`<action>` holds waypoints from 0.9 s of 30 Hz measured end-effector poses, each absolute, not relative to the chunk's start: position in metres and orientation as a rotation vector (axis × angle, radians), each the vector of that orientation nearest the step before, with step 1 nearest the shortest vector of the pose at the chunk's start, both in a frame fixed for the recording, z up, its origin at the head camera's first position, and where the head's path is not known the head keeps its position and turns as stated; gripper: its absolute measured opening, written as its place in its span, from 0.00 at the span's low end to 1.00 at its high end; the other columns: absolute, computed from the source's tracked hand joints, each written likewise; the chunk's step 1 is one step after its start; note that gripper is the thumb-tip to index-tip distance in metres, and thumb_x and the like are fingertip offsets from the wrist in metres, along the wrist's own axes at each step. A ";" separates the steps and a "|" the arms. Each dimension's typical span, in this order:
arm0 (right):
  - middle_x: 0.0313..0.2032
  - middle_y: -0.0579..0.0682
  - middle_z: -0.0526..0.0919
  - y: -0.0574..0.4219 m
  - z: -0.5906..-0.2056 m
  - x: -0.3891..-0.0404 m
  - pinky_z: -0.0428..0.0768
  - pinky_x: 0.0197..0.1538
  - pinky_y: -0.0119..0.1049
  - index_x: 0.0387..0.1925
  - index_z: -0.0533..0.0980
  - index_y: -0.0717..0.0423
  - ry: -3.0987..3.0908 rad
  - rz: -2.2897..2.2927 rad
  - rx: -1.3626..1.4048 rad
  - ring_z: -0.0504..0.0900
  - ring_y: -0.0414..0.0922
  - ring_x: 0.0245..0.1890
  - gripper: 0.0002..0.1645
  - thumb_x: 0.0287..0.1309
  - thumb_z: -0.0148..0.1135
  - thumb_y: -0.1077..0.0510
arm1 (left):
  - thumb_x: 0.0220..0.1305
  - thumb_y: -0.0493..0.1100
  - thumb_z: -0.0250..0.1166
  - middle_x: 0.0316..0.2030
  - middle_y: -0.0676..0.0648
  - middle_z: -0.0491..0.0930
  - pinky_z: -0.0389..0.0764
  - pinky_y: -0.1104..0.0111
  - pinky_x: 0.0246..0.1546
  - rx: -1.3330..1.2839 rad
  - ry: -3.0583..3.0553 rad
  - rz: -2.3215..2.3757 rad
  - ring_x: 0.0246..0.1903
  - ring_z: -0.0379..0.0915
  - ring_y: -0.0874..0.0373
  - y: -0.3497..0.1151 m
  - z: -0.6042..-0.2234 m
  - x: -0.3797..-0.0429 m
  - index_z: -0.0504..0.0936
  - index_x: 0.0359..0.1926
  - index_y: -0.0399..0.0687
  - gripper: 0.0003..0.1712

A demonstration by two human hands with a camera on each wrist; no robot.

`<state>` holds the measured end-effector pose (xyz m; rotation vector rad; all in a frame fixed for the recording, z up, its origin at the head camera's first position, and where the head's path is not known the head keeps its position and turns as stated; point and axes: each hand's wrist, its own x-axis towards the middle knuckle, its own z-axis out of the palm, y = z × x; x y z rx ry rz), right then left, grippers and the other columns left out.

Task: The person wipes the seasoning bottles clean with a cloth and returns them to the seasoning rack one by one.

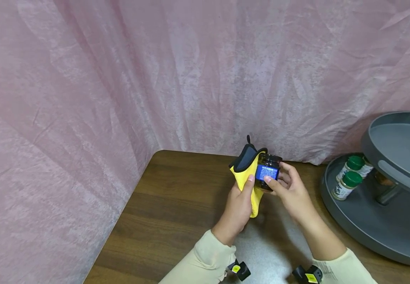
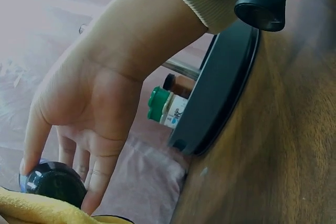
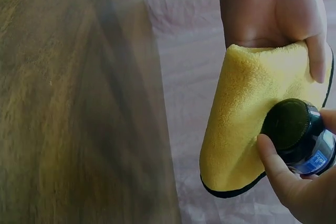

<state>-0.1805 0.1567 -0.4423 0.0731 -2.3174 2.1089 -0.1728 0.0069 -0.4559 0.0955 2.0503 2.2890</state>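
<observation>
My left hand (image 1: 236, 209) holds a folded yellow cloth (image 1: 245, 179) with black edging, a grey-blue face and a small hanging loop. In my right hand (image 1: 292, 190) is a small dark jar (image 1: 267, 159) with a black lid and a blue label, gripped between thumb and fingers. The jar lies against the cloth, above the table. From the right wrist view, the jar's rounded base (image 3: 287, 124) touches the fluffy yellow side of the cloth (image 3: 241, 114). The left wrist view catches the right hand's fingers around the jar (image 2: 55, 182).
To the right stands a two-tier grey turntable rack (image 1: 354, 232). Its lower tier bears seasoning bottles with green caps (image 1: 352, 179) and a brownish container (image 1: 383, 179), partly hidden by the upper tier. A pink curtain (image 1: 205, 79) hangs behind the wooden table (image 1: 169, 189).
</observation>
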 end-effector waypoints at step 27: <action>0.60 0.67 0.71 0.144 -0.439 -0.169 0.81 0.49 0.26 0.74 0.53 0.63 -2.434 2.090 0.259 0.80 0.31 0.49 0.41 0.67 0.61 0.62 | 0.78 0.58 0.49 0.49 0.43 0.80 0.75 0.68 0.49 0.020 1.998 2.380 0.44 0.74 0.59 -0.002 -0.453 -0.179 0.71 0.64 0.44 0.27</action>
